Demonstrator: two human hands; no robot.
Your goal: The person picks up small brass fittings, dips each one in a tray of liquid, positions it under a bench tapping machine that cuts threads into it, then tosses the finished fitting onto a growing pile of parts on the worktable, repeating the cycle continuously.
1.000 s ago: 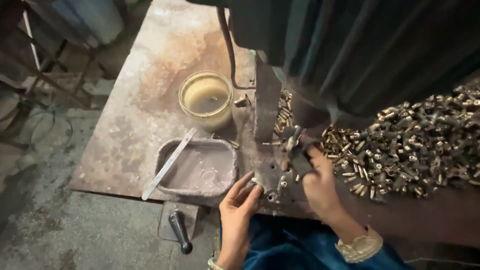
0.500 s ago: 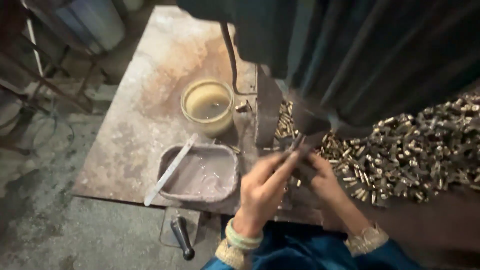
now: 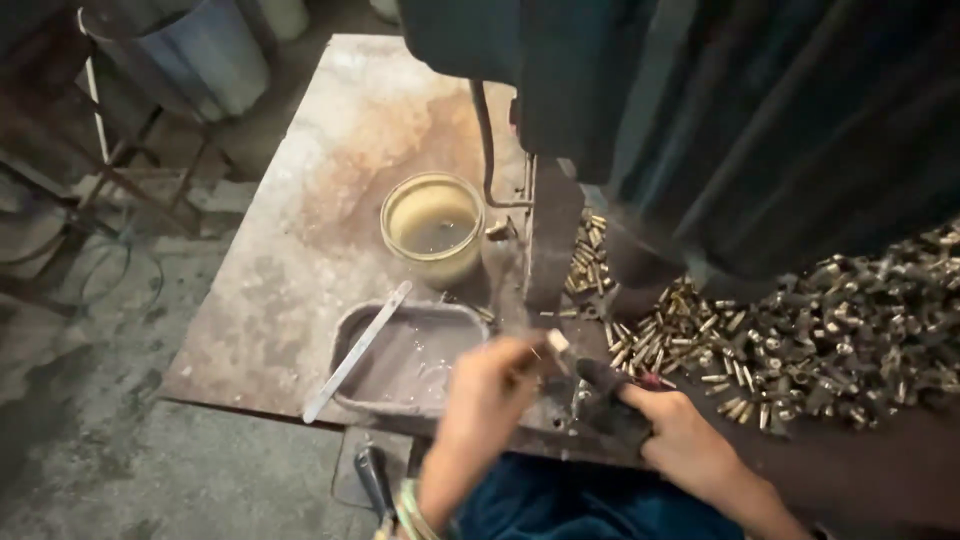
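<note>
My left hand [image 3: 488,398] is blurred, its fingertips pinched on a small pale part [image 3: 556,343] just in front of the dark green machine [image 3: 640,120]. My right hand [image 3: 685,440] rests at the table's front edge. Its fingers wear dark covers [image 3: 602,392] and curl beside the left fingertips; whether they hold anything is hidden. A heap of small brass parts [image 3: 800,345] lies to the right of both hands, spreading along the machine's base.
A yellowish cup of liquid [image 3: 433,228] stands on the rusty metal table [image 3: 300,250]. A dented metal tray [image 3: 400,365] with a flat metal strip [image 3: 357,350] across its rim sits left of my hands. A tool handle [image 3: 375,482] hangs below the table edge.
My left hand has come up from the table's front edge to the machine and pinched a small part. The view has tilted slightly; my right hand stays near the same spot.
</note>
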